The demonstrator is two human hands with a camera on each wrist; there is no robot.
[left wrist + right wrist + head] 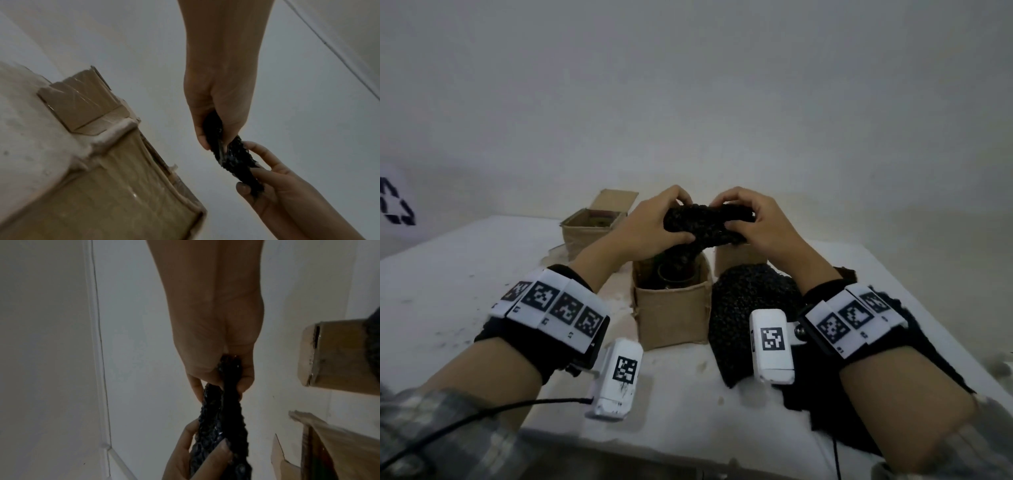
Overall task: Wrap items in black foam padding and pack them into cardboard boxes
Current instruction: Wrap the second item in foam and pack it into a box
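Both hands hold a bunched piece of black foam padding (pixel 705 228) in the air, just above an open cardboard box (pixel 671 310). My left hand (pixel 654 224) grips its left end with fingers and thumb curled round it. At the other end, my right hand (pixel 756 221) pinches the foam. A dark round-rimmed item (pixel 675 274) stands inside the box, partly hidden by hanging foam. In the left wrist view the left hand (pixel 216 105) clutches the foam (pixel 234 157) opposite the right hand (pixel 271 191). The right wrist view shows the right hand (pixel 216 356) gripping the foam (pixel 222 426). Whether the foam wraps anything is hidden.
A second open box (pixel 590 233) stands at the back left of the white table (pixel 455 281), and a third box (pixel 736 260) stands behind the right hand. A heap of black foam sheets (pixel 750 308) lies right of the middle box. A wall rises close behind.
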